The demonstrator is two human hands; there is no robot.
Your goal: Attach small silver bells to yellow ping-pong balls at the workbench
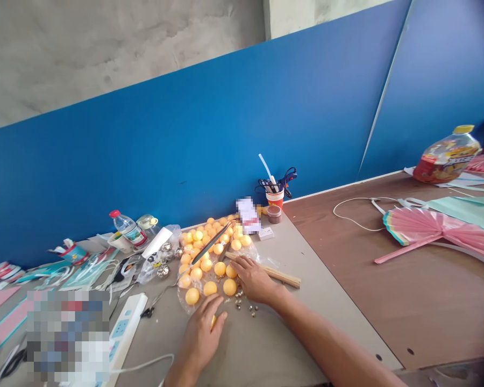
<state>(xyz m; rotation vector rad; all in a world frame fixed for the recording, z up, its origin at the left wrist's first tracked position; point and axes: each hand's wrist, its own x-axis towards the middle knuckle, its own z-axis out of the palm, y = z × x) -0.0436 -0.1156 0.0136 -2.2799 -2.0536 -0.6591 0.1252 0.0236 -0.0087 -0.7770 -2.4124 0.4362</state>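
My left hand (199, 330) is at the front of the pile, fingers and thumb curved around an orange ping-pong ball, of which only a sliver (213, 321) shows. My right hand (253, 278) reaches in from the right, palm down with its fingers stretched out beside another orange ball (230, 271). Many more orange ping-pong balls (205, 265) lie on clear plastic in front of both hands. Several small silver bells (238, 303) are scattered below my right hand. A bundle of thin wooden sticks (282, 276) lies just behind that wrist.
A dark soldering-iron-like tool (210, 244) with a cord rests across the balls. To the left are a white power strip (125, 328), a water bottle (129, 228) and clutter. A cup of pens (275, 198) stands by the blue partition (185, 145); a pink paper fan (435, 228) lies right.
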